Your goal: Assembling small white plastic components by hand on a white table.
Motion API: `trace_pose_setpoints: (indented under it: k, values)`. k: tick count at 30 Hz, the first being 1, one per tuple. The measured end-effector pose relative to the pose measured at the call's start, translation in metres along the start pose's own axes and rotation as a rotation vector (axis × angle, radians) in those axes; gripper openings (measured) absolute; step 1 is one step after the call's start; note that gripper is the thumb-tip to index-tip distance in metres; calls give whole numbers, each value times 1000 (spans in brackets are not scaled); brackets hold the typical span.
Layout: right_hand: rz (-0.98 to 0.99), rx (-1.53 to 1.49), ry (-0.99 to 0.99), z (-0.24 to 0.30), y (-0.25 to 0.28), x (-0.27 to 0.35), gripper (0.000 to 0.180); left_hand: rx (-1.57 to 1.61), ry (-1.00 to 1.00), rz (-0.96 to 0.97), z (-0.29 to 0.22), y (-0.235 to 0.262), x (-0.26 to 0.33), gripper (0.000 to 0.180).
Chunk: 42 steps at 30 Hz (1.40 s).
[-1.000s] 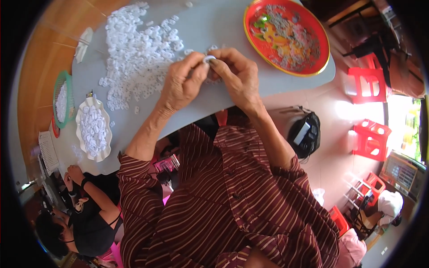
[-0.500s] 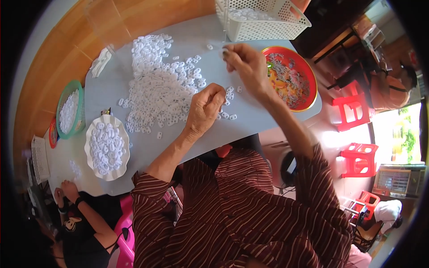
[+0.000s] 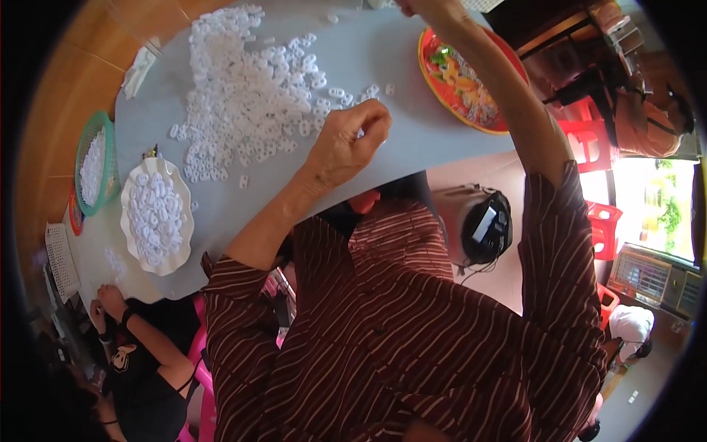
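Observation:
My left hand (image 3: pixel 347 144) is closed at the front edge of the table, right of a heap of small white plastic pieces with two holes (image 3: pixel 243 99). A bit of white shows between its curled fingers. My right arm reaches far across the table, and my right hand (image 3: pixel 431 10) is cut off by the top edge, so its fingers are mostly hidden. Under that forearm lies a round red tray (image 3: pixel 427 77) with a yellow rim, holding many small metal-looking parts. A few loose white pieces lie between my left hand and the tray.
A scalloped white dish (image 3: pixel 184 243) and a green basket (image 3: pixel 110 158), both full of white pieces, stand at the left. A folded white cloth (image 3: pixel 140 70) lies behind. Another person's hands (image 3: pixel 110 302) rest at the table's left end. Red stools (image 3: pixel 589 144) stand at the right.
My right hand has gone farther away, up to the top edge beside the perforated white basket, now mostly out of view. My left hand stays closed and has shifted slightly right. The view has tilted.

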State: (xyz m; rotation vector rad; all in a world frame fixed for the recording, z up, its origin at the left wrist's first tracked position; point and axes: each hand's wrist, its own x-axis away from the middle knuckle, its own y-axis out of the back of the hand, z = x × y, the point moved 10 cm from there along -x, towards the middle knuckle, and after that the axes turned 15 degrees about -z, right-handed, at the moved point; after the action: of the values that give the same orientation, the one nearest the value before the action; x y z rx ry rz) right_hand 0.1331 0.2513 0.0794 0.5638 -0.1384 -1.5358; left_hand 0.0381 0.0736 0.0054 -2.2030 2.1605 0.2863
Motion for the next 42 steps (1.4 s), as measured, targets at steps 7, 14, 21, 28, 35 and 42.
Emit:
trace_pose_setpoints:
  k: [7,14,21,28,35,42]
  values:
    - [327,216,581,13,-26,88,11,-69,-213,196,-31,-42,8,6]
    - [317,363,608,2,-27,106,12,-79,-205,190,-29,-37,12,7]
    - [444,503,488,-17,-43,103,14,-128,-255,150,-36,-30,7,9]
    - [369,432,602,-12,-40,106,13,-184,-268,118,-33,-26,6,9]
    - [513,480,515,-15,-52,106,12,-122,-176,78,-31,-19,2,7]
    - [298,-51,348,0,-23,100,13,-136,-127,-158,-23,17,-15,16]
